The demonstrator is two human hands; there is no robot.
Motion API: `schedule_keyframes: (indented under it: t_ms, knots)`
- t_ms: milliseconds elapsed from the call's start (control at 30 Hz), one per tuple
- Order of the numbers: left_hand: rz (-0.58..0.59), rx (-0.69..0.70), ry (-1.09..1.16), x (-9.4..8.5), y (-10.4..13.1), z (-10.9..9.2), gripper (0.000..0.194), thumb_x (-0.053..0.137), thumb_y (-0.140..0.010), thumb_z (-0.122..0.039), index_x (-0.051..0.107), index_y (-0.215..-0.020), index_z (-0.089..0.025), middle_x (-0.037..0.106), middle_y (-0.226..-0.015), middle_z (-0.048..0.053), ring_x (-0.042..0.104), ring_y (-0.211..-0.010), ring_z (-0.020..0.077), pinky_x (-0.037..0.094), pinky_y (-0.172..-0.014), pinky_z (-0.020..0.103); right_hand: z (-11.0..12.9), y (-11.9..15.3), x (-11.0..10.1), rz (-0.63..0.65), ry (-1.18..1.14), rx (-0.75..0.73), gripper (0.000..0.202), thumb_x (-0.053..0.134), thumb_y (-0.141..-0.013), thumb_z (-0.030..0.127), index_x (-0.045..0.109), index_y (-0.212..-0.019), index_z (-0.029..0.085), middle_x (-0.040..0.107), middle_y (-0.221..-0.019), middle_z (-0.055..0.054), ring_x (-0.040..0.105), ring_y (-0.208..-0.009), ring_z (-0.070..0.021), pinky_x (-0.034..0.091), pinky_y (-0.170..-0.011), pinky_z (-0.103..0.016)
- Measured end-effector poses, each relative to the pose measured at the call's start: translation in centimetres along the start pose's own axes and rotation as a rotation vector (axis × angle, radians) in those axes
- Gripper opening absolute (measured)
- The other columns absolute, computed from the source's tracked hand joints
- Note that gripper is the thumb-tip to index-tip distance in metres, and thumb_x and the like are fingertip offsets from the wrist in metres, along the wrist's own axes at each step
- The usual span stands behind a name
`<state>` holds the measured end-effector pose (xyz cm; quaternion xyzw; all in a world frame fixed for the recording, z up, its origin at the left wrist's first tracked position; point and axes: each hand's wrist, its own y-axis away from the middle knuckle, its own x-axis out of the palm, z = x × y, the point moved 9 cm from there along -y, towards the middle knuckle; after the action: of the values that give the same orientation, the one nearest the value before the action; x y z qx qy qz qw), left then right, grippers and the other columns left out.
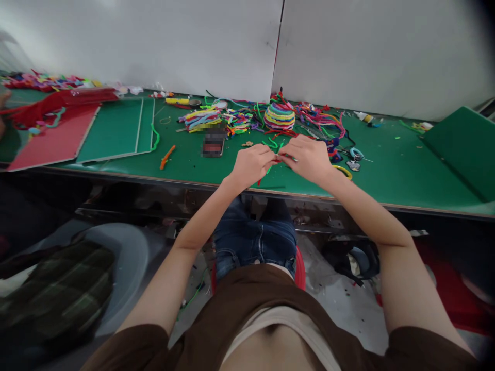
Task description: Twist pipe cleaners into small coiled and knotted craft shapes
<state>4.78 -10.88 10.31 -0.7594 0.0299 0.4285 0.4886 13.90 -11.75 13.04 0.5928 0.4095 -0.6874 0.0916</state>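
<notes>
My left hand (252,164) and my right hand (307,156) meet over the front part of the green table. Their fingertips pinch a small piece of red and green pipe cleaner (276,159) between them. A red end (259,182) hangs below the left fingers. Just behind the hands lie loose green pipe cleaners (269,144). Farther back sits a round, multicoloured striped ball (279,117) that looks wound from pipe cleaners. The fingers hide most of the held piece, so its shape is unclear.
Bundles of coloured pipe cleaners (201,118) lie behind a phone (213,142). An orange twisted piece (167,157) is to the left, near green boards (116,129). A yellow ring (343,171) and small scissors (356,153) lie right. A white partition (154,46) borders the table (394,175).
</notes>
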Motion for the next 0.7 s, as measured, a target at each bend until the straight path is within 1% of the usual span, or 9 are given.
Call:
schedule_keyframes:
  t_ms: [67,167,267,367,500,533,600,633,700]
  knots:
    - [-0.037,0.078,0.063,-0.7,0.2,-0.4,0.019,0.054,-0.087,-0.031,0.067,-0.082,-0.018,0.069,-0.082,0.003,0.062,-0.082,0.0153,0.046,-0.074,0.028,-0.4,-0.6,-0.2,0.036,-0.143,-0.054,0.032,0.044,-0.091,0.039,0.068,-0.09,0.018,0.065,-0.086,-0.007,0.055,-0.081,-0.0168,0.034,-0.065,-0.027]
    - [-0.125,0.14,0.125,-2.1,0.5,-0.8,0.016,0.054,-0.088,-0.03,0.067,-0.088,-0.02,0.069,-0.082,0.001,0.061,-0.079,0.0129,0.045,-0.074,0.027,-0.6,-0.7,0.5,0.158,-0.456,-0.061,0.04,0.042,-0.092,0.044,0.066,-0.08,0.015,0.063,-0.074,-0.004,0.052,-0.067,-0.0115,0.035,-0.061,-0.023]
    - [-0.111,0.178,0.089,-2.4,0.5,-1.4,0.016,0.052,-0.089,-0.03,0.066,-0.091,-0.022,0.069,-0.082,0.001,0.06,-0.079,0.0134,0.044,-0.076,0.029,-0.3,-0.1,1.4,0.295,-0.719,0.023,0.049,0.036,-0.093,0.049,0.06,-0.068,0.013,0.057,-0.06,0.0,0.045,-0.055,-0.0074,0.033,-0.055,-0.021]
    - [-0.072,0.129,0.027,-2.6,0.2,-1.4,0.017,0.053,-0.088,-0.032,0.064,-0.096,-0.022,0.069,-0.085,0.002,0.06,-0.085,0.0164,0.042,-0.081,0.033,-0.1,0.4,1.6,0.338,-0.836,0.094,0.047,0.041,-0.09,0.053,0.058,-0.07,0.013,0.051,-0.055,0.003,0.041,-0.051,-0.0057,0.03,-0.051,-0.02]
    - [0.017,0.085,0.066,-3.5,0.1,-1.4,0.036,0.06,-0.082,-0.032,0.057,-0.115,-0.02,0.066,-0.102,0.006,0.059,-0.098,0.0205,0.04,-0.091,0.038,-0.6,1.0,1.8,0.366,-0.856,0.148,0.041,0.051,-0.086,0.052,0.061,-0.076,0.013,0.035,-0.049,0.009,0.028,-0.045,-0.004,0.022,-0.045,-0.02]
    - [0.035,0.079,0.086,-3.9,0.2,-1.5,0.036,0.061,-0.08,-0.03,0.057,-0.115,-0.019,0.065,-0.105,0.007,0.058,-0.102,0.0215,0.04,-0.093,0.039,-0.7,1.0,1.8,0.367,-0.847,0.143,0.04,0.051,-0.086,0.051,0.062,-0.077,0.013,0.034,-0.049,0.009,0.027,-0.045,-0.0039,0.021,-0.045,-0.02]
    - [0.09,0.074,0.161,-4.8,0.2,-1.5,0.027,0.059,-0.079,-0.026,0.063,-0.105,-0.019,0.065,-0.105,0.007,0.058,-0.103,0.0217,0.041,-0.093,0.038,-0.5,1.1,1.5,0.375,-0.813,0.106,0.04,0.051,-0.086,0.049,0.065,-0.082,0.013,0.037,-0.051,0.008,0.028,-0.047,-0.004,0.021,-0.045,-0.02]
    - [0.151,0.075,0.229,-5.0,0.2,-1.6,0.023,0.058,-0.079,-0.024,0.065,-0.1,-0.019,0.066,-0.101,0.006,0.059,-0.1,0.0203,0.043,-0.091,0.037,-0.3,1.1,1.4,0.388,-0.79,0.077,0.039,0.052,-0.086,0.049,0.066,-0.083,0.013,0.039,-0.052,0.007,0.029,-0.047,-0.0042,0.022,-0.045,-0.02]
    - [0.329,0.067,0.433,-4.8,0.1,-1.6,0.019,0.057,-0.078,-0.024,0.068,-0.094,-0.02,0.068,-0.092,0.005,0.063,-0.087,0.0165,0.048,-0.083,0.032,0.7,1.2,1.1,0.442,-0.749,-0.001,0.039,0.052,-0.086,0.049,0.068,-0.082,0.013,0.042,-0.054,0.006,0.031,-0.049,-0.0044,0.023,-0.046,-0.02]
